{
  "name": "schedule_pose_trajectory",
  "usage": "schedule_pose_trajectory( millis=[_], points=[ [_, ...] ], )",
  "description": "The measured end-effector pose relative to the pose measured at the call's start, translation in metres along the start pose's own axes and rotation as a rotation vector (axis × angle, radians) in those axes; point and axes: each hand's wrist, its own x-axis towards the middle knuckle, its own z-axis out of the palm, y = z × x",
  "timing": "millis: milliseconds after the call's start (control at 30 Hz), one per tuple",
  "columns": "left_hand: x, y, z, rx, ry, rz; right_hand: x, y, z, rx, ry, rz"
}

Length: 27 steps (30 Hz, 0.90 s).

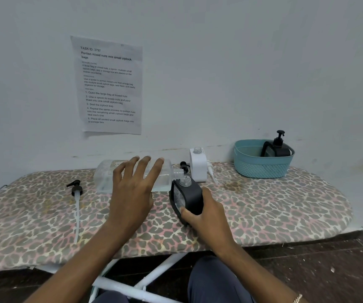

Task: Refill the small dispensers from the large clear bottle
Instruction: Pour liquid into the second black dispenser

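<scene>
large clear bottle (pixel 106 174) lies on its side on the leopard-print board (pixel 263 206), its uncapped neck pointing right and almost meeting the open neck of the small black dispenser (pixel 188 196). the left hand (pixel 132 193) is spread over the bottle with straight, splayed fingers; whether the thumb hooks round it is hidden. the right hand (pixel 207 215) wraps the black dispenser low down, tilting it toward the bottle. bare cover stretches right to the board's rounded end and along its front edge. a white dispenser (pixel 198 166), also uncapped, stands by the wall, a black pump head (pixel 183 166) just left of it. another pump (pixel 76 189) with a long tube lies far left. a teal basket (pixel 261 166) holds a capped black dispenser (pixel 277 147). fill levels cannot be told.
</scene>
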Motion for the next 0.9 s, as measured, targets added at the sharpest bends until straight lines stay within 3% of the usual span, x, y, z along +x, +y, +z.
schedule_pose_trajectory(
  millis=[900],
  points=[
    [0.0002, -0.001, 0.0015, -0.004, 0.002, 0.004, -0.0004, -0.002, -0.0002, -0.005, 0.006, -0.006]
  ],
)
